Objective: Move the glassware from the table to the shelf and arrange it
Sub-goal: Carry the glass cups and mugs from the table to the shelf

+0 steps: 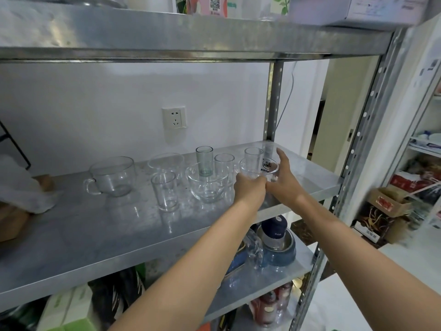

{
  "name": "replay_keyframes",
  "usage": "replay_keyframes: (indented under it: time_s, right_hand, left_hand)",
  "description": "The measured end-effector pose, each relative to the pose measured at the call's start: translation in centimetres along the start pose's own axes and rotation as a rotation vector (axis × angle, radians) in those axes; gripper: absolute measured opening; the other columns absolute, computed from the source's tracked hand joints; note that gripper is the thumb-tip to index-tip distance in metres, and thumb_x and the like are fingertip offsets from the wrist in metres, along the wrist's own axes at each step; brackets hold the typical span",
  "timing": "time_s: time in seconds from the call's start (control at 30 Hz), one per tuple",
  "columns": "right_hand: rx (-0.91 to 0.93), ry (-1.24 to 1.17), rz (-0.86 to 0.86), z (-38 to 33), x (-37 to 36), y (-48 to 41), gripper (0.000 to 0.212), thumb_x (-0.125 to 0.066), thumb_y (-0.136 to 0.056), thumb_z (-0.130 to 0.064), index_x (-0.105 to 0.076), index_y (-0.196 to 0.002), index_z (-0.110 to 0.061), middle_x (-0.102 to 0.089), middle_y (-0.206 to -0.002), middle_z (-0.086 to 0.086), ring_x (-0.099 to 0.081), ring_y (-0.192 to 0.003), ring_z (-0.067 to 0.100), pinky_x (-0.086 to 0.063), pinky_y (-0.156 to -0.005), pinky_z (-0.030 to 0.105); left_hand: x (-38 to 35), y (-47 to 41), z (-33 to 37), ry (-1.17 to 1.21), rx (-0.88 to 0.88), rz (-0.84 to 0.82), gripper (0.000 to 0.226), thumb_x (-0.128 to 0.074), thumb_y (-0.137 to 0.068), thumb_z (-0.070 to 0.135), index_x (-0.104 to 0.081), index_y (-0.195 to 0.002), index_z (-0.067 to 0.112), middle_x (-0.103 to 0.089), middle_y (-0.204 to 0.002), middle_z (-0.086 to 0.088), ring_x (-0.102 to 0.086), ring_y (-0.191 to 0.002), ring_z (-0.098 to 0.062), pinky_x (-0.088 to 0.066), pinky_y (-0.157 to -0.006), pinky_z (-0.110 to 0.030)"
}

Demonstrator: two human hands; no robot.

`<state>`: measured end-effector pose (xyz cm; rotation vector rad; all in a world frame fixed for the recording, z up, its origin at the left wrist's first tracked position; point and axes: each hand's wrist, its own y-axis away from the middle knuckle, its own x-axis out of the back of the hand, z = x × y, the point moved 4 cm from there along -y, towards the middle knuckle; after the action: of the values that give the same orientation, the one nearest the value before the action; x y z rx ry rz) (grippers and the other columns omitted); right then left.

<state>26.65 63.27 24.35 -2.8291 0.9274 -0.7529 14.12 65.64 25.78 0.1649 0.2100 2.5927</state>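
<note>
Clear glassware stands on the middle metal shelf (95, 235). A printed glass (260, 167) sits at the right of the group, and both hands are on it: my left hand (250, 187) wraps its near left side, my right hand (285, 180) cups its right side with fingers spread. To its left stand a round glass bowl (207, 181), a greenish tumbler (204, 160), two clear tumblers (223, 163) (253, 154), a small straight glass (165, 191), another bowl (165, 163) and a large handled mug (112, 176).
A white cloth or bag (26, 187) lies at the shelf's left end. A shelf post (273, 103) rises behind the glasses, with a wall socket (174, 118) on the wall. The lower shelf holds a blue container (276, 240) and bottles. Another rack with boxes (389, 204) stands right.
</note>
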Motion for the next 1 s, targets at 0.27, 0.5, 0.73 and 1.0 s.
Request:
replay_keyframes:
  time_s: [0.27,0.5,0.73,1.0]
  right_hand:
    - [0.091,-0.096,0.084,-1.5,3.3,2.0,0.091,-0.069,-0.084,-0.048,-0.014,-0.154,-0.032,-0.036,-0.153,0.008,-0.035,-0.141,0.017,-0.031,-0.105,0.03]
    - [0.107,-0.122,0.288,-2.8,8.9,5.2,0.072,-0.065,-0.084,-0.055,-0.035,-0.146,-0.032,-0.052,-0.137,-0.003,-0.05,-0.127,0.011,-0.041,-0.097,0.028]
    - [0.05,-0.182,0.491,-0.9,14.2,10.9,0.049,-0.066,-0.088,-0.045,-0.052,-0.131,-0.025,-0.062,-0.121,-0.007,-0.062,-0.112,0.008,-0.052,-0.099,0.039]
    - [-0.093,-0.146,0.729,3.0,16.8,18.8,0.032,-0.066,-0.091,-0.034,-0.059,-0.122,-0.026,-0.066,-0.113,-0.003,-0.065,-0.107,0.011,-0.055,-0.095,0.037]
  left_hand:
    - [-0.5,2.9,2.4,0.08,-0.195,0.031,0.062,-0.052,-0.096,0.033,-0.022,-0.15,0.029,-0.024,-0.158,0.002,-0.039,-0.136,-0.022,-0.041,-0.079,-0.022]
    - [-3.4,3.5,5.1,0.128,-0.418,-0.127,0.044,-0.051,-0.097,0.016,-0.044,-0.14,0.025,-0.047,-0.144,0.008,-0.045,-0.129,-0.007,-0.037,-0.106,-0.027]
    - [-10.2,4.4,3.1,0.131,-0.443,-0.362,0.028,-0.056,-0.095,0.012,-0.058,-0.121,0.023,-0.062,-0.12,0.007,-0.057,-0.109,-0.003,-0.046,-0.104,-0.035]
    - [-16.7,7.1,-0.5,0.115,-0.425,-0.637,0.029,-0.055,-0.095,0.014,-0.055,-0.121,0.027,-0.061,-0.122,0.005,-0.058,-0.11,-0.004,-0.048,-0.093,-0.024]
